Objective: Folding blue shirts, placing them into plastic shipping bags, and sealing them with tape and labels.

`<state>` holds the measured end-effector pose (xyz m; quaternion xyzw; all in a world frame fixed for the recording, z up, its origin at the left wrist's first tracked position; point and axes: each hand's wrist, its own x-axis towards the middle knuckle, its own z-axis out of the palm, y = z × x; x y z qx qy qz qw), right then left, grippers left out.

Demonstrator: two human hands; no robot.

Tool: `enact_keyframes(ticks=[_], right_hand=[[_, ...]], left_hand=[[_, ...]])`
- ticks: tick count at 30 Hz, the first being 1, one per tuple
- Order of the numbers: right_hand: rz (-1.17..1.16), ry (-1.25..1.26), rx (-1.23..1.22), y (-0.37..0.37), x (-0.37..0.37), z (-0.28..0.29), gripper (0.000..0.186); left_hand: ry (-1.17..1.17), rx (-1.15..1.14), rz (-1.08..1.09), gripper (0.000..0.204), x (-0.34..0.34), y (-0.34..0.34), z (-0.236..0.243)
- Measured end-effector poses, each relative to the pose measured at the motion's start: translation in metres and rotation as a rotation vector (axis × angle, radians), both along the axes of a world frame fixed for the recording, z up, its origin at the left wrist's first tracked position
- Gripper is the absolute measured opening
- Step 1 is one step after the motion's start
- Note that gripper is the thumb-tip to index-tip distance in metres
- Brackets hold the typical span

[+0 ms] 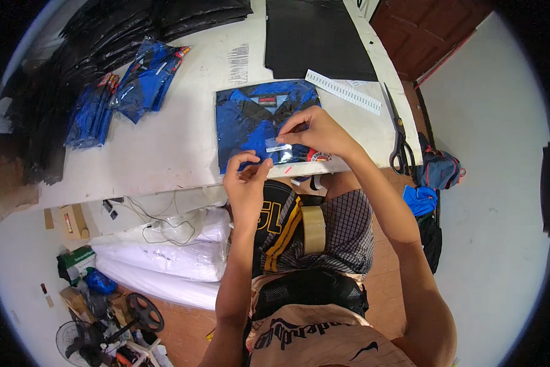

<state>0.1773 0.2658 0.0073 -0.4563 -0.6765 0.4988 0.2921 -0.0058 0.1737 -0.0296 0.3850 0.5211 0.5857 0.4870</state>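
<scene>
A folded blue and black garment in a clear plastic bag lies at the front of the white table. My right hand is on its right half, thumb and finger pinching a small clear strip with a white label against the bag. My left hand is at the bag's lower left edge, fingers loosely bent with a gap between thumb and forefinger and nothing visible held. A long white strip of labels rests above and right of the bag.
Black scissors lie at the table's right edge. Bagged blue garments and dark bagged stacks sit left, a black sheet behind. A tape roll is at my lap. White rolls and a fan stand below left.
</scene>
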Motion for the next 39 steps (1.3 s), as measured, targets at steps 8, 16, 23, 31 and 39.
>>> enact_keyframes(ticks=[8, 16, 23, 31, 39], right_hand=[[0.020, -0.152, -0.070, 0.011, -0.005, 0.008, 0.015], [-0.011, -0.067, -0.117, 0.016, 0.000, -0.001, 0.016], [0.006, -0.110, -0.132, 0.019, -0.004, -0.003, 0.014], [0.003, -0.074, -0.136, 0.020, -0.002, -0.012, 0.015], [0.017, -0.053, -0.134, 0.020, -0.003, -0.013, 0.014]], left_hand=[[0.028, -0.130, -0.026, 0.025, -0.006, 0.011, 0.002], [-0.002, -0.153, -0.061, 0.027, -0.007, 0.014, 0.008], [0.002, -0.139, -0.049, 0.027, -0.007, 0.015, 0.003], [0.043, -0.176, -0.048, 0.027, -0.007, 0.017, -0.001], [0.058, -0.197, -0.044, 0.026, -0.007, 0.017, 0.001]])
